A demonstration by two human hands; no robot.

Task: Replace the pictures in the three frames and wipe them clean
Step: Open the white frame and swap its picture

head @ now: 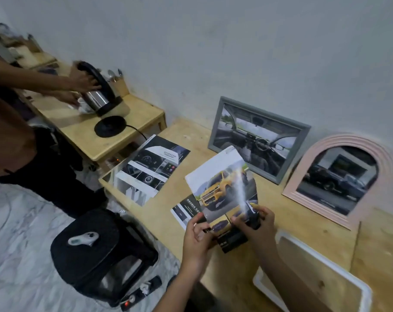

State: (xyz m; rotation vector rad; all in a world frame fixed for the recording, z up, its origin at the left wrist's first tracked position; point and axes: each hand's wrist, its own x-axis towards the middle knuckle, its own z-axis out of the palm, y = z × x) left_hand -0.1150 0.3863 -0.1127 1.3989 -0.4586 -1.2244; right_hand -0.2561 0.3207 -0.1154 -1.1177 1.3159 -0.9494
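Observation:
A glossy picture of a yellow car [222,188] is held up over the wooden table [321,230], curling at the top. My left hand [196,235] pinches its lower left edge. My right hand [256,224] grips its lower right part, where a dark object shows under the fingers. A grey frame [258,138] with a car-interior picture leans on the wall. Right of it leans a pink arched frame [339,176] showing a dark pickup. An empty white frame [314,275] lies flat at the near right.
A brochure sheet [152,167] lies at the table's left end, another sheet [186,210] under the held picture. Another person's hands [83,84] tilt a steel kettle [99,95] on a lower side table. A black stool [99,251] stands on the floor.

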